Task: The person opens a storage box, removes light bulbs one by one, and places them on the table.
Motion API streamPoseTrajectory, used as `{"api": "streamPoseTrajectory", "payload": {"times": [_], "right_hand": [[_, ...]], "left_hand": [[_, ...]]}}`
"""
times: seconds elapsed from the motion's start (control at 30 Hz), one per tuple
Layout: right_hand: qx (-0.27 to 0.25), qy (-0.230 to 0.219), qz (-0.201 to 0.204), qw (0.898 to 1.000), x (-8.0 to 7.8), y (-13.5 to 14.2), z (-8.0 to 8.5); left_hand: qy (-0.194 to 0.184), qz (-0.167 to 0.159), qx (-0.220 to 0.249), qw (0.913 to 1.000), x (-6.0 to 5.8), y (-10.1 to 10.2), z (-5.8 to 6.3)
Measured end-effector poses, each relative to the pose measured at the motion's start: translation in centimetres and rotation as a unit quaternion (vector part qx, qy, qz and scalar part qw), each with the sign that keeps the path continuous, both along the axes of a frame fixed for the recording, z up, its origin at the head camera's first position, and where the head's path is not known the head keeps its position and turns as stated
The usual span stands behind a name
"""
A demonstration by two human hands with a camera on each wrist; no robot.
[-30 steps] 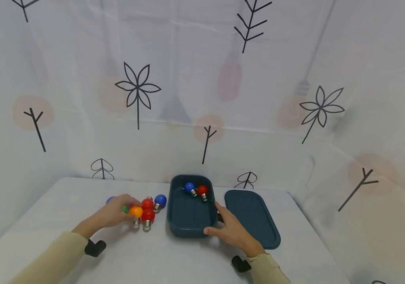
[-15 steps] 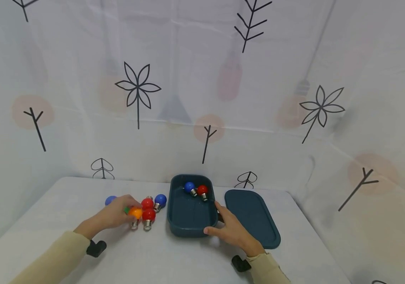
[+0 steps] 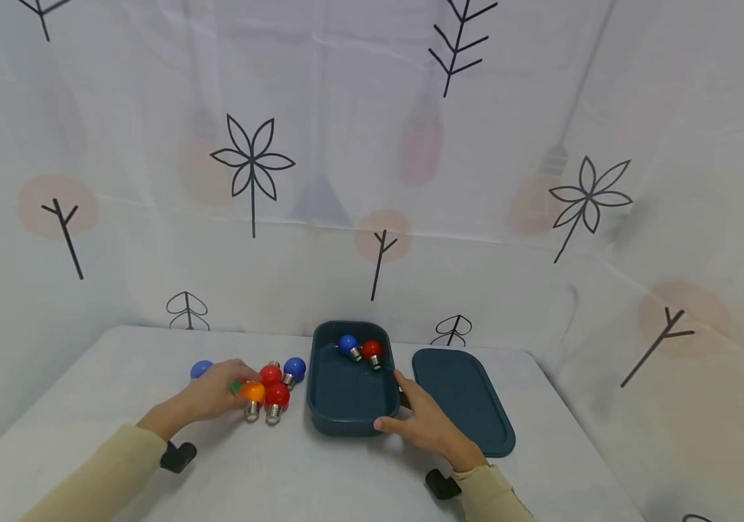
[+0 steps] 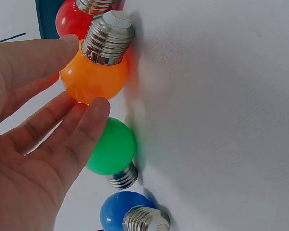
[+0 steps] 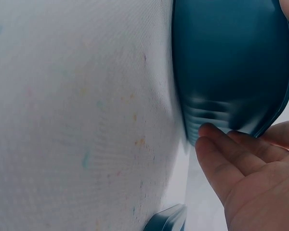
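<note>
My left hand [image 3: 215,393] has its thumb and fingertips around an orange light bulb [image 4: 94,79], metal base toward me. Against that bulb sits a red light bulb [image 3: 277,396]; another red light bulb [image 3: 270,374] lies just behind. A green light bulb [image 4: 114,149] rests beside my left fingers, mostly hidden in the head view. My right hand [image 3: 429,426] grips the near right corner of a dark teal box [image 3: 351,427], thumb at the front and fingers along the side wall. Inside the box lie a blue light bulb [image 3: 347,344] and a red light bulb [image 3: 371,349].
One blue light bulb [image 3: 294,367] lies just left of the box, another blue light bulb [image 3: 201,369] behind my left hand. A flat teal lid [image 3: 460,395] lies right of the box. Behind the white table [image 3: 320,482] hangs a patterned cloth [image 3: 320,275].
My left hand has shifted slightly right with the orange light bulb, and the nearer red light bulb has moved a little right too. My right hand and the box have stayed put.
</note>
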State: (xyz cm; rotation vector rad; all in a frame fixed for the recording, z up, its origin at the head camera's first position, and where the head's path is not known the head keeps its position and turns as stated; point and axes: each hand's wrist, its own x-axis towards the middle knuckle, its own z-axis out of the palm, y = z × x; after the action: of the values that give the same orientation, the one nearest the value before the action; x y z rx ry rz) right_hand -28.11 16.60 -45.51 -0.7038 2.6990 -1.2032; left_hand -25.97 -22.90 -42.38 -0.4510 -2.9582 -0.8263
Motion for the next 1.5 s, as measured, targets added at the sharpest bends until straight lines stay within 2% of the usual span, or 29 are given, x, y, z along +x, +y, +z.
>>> {"api": "streamPoseTrajectory", "payload": {"times": [0.43, 0.77, 0.93, 1.17, 1.37, 1.5], "right_hand": [[0.004, 0.000, -0.001, 1.000, 0.0, -0.1, 0.2], [0.005, -0.004, -0.002, 1.000, 0.0, -0.2, 0.4], [0.004, -0.003, 0.001, 1.000, -0.1, -0.1, 0.3], [0.003, -0.003, -0.005, 1.000, 0.0, 0.0, 0.2], [0.003, -0.011, -0.010, 1.000, 0.1, -0.2, 0.1], [0.002, -0.001, -0.005, 1.000, 0.0, -0.1, 0.1]], "left_hand": [[-0.014, 0.006, 0.005, 0.9999, 0.0, 0.0, 0.6], [-0.013, -0.007, 0.021, 0.9997, -1.0, 0.7, 1.5], [-0.007, -0.030, 0.034, 0.9990, -1.5, 1.9, 2.0], [-0.004, -0.040, 0.040, 0.9984, -2.1, 4.7, 2.3], [0.027, -0.094, 0.039, 0.9944, -2.6, 6.3, 2.3], [0.053, -0.119, 0.026, 0.9911, -2.9, 7.2, 2.7]]}}
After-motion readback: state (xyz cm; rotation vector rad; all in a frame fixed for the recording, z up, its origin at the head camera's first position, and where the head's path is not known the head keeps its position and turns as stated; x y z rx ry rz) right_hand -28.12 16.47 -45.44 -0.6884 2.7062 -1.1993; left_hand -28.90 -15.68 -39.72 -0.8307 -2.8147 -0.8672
